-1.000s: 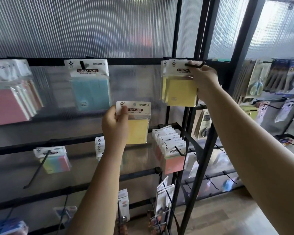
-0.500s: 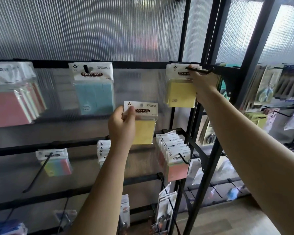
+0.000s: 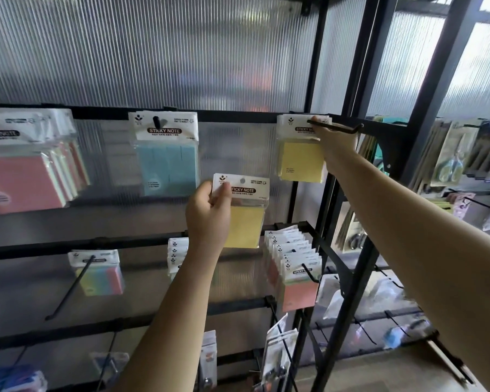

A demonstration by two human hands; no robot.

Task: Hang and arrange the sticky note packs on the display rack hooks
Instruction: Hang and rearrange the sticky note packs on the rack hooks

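Note:
My left hand (image 3: 208, 212) pinches the white header card of a yellow sticky note pack (image 3: 245, 222), held upright in front of the rack's middle. My right hand (image 3: 337, 144) is raised to the top rail and holds the header of another yellow pack (image 3: 300, 161) threaded on a black hook (image 3: 337, 128). That pack sits far back on the hook, close to the rail, and the hook's upturned tip sticks out past my hand. A blue pack (image 3: 166, 165) hangs on the hook to the left.
Pink packs (image 3: 23, 182) crowd the top left hook. Lower rails carry a rainbow pack (image 3: 99, 274), a row of pink packs (image 3: 297, 278) and small packs (image 3: 177, 254). A black frame post (image 3: 359, 264) and a second rack with scissors (image 3: 450, 159) stand to the right.
My right hand has pushed the yellow pack further back along the top hook, so more of the hook is bare. My left hand keeps its pack in about the same place.

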